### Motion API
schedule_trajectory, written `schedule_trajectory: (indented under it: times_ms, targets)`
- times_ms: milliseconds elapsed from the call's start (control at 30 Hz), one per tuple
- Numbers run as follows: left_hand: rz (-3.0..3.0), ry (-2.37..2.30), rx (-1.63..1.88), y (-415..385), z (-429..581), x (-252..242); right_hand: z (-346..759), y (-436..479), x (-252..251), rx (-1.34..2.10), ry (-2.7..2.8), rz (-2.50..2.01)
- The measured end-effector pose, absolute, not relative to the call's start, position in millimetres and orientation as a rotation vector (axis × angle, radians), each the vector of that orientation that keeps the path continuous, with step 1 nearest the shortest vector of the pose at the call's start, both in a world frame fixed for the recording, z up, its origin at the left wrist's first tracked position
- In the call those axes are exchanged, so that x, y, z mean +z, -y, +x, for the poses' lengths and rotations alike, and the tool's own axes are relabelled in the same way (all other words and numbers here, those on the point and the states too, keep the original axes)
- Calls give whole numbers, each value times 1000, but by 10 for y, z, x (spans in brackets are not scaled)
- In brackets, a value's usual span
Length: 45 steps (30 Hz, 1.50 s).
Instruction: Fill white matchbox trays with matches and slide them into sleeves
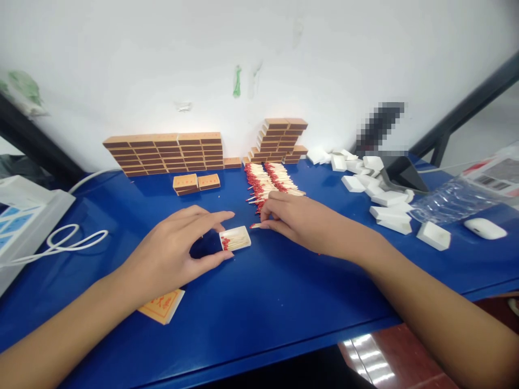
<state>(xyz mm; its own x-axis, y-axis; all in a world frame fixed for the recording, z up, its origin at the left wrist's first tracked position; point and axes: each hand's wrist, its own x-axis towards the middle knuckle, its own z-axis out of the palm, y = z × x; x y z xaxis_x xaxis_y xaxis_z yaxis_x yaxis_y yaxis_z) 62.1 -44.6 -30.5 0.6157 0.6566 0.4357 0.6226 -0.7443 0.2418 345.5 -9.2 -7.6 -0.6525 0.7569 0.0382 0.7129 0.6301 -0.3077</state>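
One match [255, 226] is pinched by the right hand [290, 216]; the tray [243, 232], just left of it, is bracketed by the curved left hand [174, 248], firm grip can't be told. Match best laid flat, red head leftward, matching others. Orange box [166, 306] by left wrist: red characters, part-covered, unread.

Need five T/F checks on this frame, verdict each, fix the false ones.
1. The left hand is spread at a small white tray. True.
2. That tray holds no matches. False: red-headed matches lie in it.
3. The right hand pinches at least one match. True.
4. That match's red head points right in the picture. False: it points left.
5. White pieces lie scattered right of both hands. True.
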Motion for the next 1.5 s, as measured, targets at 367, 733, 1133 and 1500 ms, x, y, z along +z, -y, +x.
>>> schedule_trajectory:
  times_ms: [367,733,1133,1500]
  targets:
    - [2817,-1033,867,504,734,-294,3183,322,-105,179,2729,-1055]
    - [2824,-1012,870,489,712,-325,3182,301,-141,409,2696,-999]
    - [2813,-998,855,497,686,-330,3181,279,-159,488,2631,-978]
    - [2758,-1095,809,479,637,-312,3632,-83,-130,295,2627,-1162]
